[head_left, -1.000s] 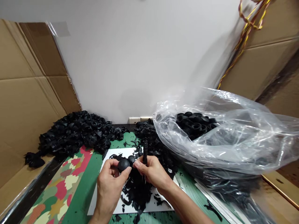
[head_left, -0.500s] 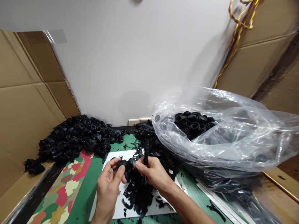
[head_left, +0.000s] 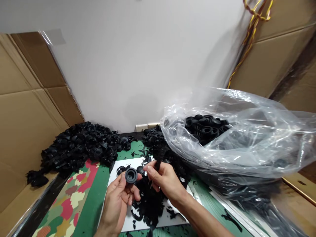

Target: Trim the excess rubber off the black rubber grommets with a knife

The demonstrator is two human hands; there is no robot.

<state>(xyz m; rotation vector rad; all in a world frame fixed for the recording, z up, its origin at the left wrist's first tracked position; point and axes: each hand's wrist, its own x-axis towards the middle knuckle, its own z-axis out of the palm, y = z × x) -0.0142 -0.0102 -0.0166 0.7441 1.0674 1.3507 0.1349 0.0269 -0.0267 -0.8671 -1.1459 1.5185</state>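
Observation:
My left hand (head_left: 119,197) is closed on a black rubber bellows (head_left: 131,175), its round hollow end turned up toward me. My right hand (head_left: 164,179) grips a slim black-handled tool (head_left: 158,157); the thin tip points down below the fingers, and its exact kind is unclear. A small round black piece (head_left: 140,169) shows at the right fingertips, though I cannot tell whether they pinch it. Beneath both hands, a heap of black rubber scraps (head_left: 149,204) covers part of a white board (head_left: 125,222).
A pile of black rubber pieces (head_left: 81,141) lies at the left by a cardboard panel (head_left: 29,121). On the right, a clear plastic bag (head_left: 247,158) contains several ribbed black bellows (head_left: 206,128). More scraps (head_left: 154,136) lie near the wall, and twisted yellow wires (head_left: 250,38) hang above.
The bellows has been turned in my left hand, from its ribbed side to its hollow end. My right hand has shifted slightly right, and its tool is tilted more.

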